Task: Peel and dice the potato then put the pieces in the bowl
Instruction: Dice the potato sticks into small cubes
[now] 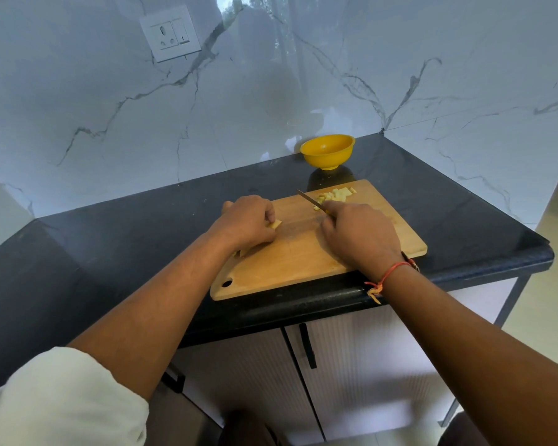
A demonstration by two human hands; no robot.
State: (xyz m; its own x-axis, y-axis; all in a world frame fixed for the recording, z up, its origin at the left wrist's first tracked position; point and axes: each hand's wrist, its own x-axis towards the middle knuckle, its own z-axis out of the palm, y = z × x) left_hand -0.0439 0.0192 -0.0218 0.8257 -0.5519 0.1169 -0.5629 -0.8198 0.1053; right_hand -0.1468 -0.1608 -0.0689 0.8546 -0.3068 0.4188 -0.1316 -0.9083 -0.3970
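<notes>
Potato piece (275, 224) sits on the board (297, 262) at its left side, pinched in L hand (247, 222), its end poking right twd the knife (310, 201) gripped in R hand (360, 235), hands apart, w/ cut bits (335, 194) & yellow bowl (327, 151) farther back, nearer R hand.

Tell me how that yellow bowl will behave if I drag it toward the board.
The yellow bowl looks empty and plastic, so probably light and rigid. Its foot is narrower than its rim, so a push up high may tip it. The countertop is glossy, so it would likely slide easily.
</notes>
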